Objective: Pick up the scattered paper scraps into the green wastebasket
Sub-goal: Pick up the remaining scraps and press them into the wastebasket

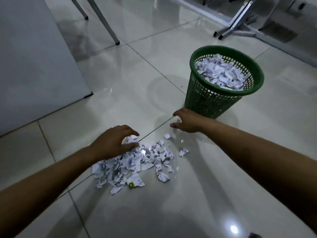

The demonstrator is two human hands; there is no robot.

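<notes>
From my remote seat, I see the left hand (114, 142) curl around scraps (130, 166) at lower centre while the right hand (186, 120), fingers loosely bent and seemingly empty, hovers beside the nearly brimming basket (205, 98) at right, where another handful could spill over.

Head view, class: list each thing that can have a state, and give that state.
Wastebasket: upright, nearly full of scraps.
Scraps: piled loose on the floor, a few strays apart.
Left hand: curled round scraps at the pile's edge.
Right hand: low by the wastebasket; grip unclear.
</notes>
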